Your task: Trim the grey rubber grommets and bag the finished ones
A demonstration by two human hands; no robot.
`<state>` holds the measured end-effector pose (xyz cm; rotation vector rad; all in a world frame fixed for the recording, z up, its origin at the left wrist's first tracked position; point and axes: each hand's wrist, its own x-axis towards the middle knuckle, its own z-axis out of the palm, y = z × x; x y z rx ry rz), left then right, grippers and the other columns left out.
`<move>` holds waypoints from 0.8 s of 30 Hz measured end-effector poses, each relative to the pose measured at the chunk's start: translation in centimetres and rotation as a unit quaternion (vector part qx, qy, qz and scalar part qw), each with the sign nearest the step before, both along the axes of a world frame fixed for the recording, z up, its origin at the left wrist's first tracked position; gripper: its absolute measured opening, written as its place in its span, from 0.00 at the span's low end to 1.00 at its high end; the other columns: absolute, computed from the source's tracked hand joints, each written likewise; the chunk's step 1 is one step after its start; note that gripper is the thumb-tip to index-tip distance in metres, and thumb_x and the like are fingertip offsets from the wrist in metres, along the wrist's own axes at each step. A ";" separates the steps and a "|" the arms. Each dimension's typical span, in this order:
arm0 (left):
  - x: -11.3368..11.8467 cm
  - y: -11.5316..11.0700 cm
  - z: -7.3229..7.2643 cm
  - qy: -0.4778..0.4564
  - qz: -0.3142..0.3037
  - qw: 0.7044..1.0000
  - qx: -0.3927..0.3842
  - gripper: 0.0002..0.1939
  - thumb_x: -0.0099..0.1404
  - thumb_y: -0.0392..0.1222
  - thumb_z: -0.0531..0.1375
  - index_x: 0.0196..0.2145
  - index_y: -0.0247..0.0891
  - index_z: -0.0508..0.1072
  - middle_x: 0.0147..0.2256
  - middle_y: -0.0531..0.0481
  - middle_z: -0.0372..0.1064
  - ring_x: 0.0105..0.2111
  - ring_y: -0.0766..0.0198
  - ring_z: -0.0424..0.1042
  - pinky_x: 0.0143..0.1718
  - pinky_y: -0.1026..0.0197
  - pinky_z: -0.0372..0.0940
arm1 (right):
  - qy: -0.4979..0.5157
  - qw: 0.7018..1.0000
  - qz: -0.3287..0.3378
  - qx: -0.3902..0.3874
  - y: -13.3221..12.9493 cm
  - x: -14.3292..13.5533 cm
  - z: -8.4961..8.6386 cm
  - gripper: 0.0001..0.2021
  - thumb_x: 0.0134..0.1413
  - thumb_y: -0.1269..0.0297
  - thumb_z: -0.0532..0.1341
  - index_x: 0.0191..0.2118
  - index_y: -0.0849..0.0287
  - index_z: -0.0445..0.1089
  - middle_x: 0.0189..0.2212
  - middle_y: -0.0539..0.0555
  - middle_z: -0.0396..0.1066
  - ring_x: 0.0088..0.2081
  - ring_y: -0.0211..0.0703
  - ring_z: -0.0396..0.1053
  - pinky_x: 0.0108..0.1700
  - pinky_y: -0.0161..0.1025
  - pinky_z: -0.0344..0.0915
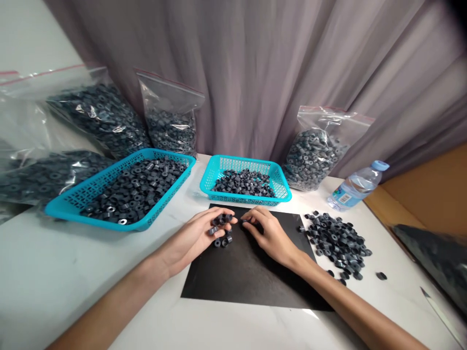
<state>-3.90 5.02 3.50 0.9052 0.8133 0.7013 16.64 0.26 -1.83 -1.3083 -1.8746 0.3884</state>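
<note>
Cupping dark rings (213, 231) in my left hand (198, 235); right hand (269, 232), just beside, pinches one. Likely light, stiff: grip outer walls.

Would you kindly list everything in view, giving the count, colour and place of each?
Rings: too many to count, dark grey, in the baskets, bags and pile, a few on the sheet
Baskets: two, turquoise, left and centre back
Zip bags: four, clear with red seals, three left, one back right
Bottle: one, clear with blue cap, back right
Sheet: one, black, centre
Table: one, white, foreground
Curtain: grey-purple, behind
Wall: pale, upper left
Brown surface: one, far right
Dark bundle: one, blackish, right edge, unclear
Forearms: two, bare, from the bottom
Left hand: one, bare, holding several rings
Right hand: one, bare, pinching a small dark piece
</note>
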 end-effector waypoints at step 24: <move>0.8 -2.5 0.2 0.052 -0.119 0.984 0.122 0.11 0.68 0.48 0.60 0.41 0.37 0.71 0.33 0.53 0.60 0.30 0.68 0.56 0.31 0.63 0.52 | 0.159 0.984 0.029 -0.071 -3.3 -0.8 4.5 0.13 0.61 0.62 0.64 0.51 0.53 0.72 0.44 0.53 0.75 0.42 0.42 0.73 0.48 0.42 0.70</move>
